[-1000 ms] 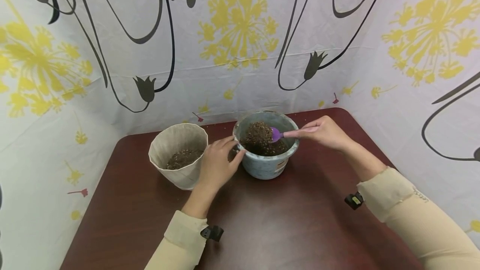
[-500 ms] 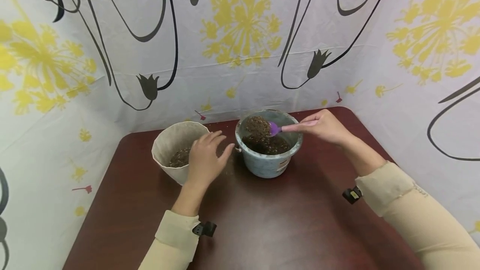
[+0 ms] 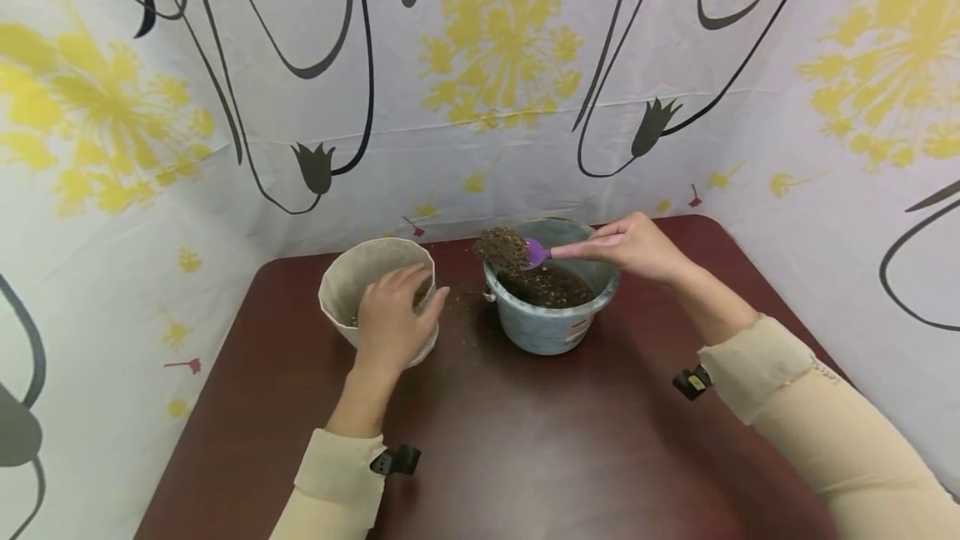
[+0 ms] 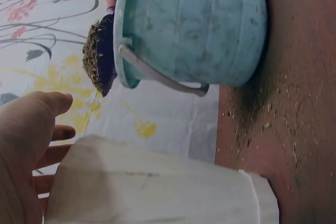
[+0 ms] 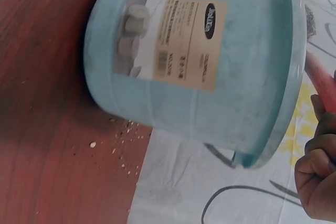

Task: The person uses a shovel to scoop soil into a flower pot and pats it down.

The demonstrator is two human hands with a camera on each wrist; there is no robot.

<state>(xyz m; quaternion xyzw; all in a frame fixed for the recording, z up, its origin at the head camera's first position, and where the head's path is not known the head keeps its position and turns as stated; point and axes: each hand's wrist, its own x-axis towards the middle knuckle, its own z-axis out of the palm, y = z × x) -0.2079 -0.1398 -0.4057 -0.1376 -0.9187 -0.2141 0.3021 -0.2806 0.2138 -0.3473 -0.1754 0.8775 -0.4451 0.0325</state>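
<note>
The right hand (image 3: 643,248) grips the trowel (image 3: 536,253), soil (image 3: 501,247) heaped leftward, bucket (image 3: 543,327) below-left, loose-fingered left hand (image 3: 392,319) at the pot (image 3: 347,273)

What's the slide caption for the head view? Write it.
Right hand holds a pink-handled purple scoop, heaped with brown soil, above a round blue plastic bucket.

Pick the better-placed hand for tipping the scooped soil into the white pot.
Right, likely: the right hand grips the purple scoop, heaped with soil, above the blue bucket. The left hand holds no tool, beside the white pot.
</note>
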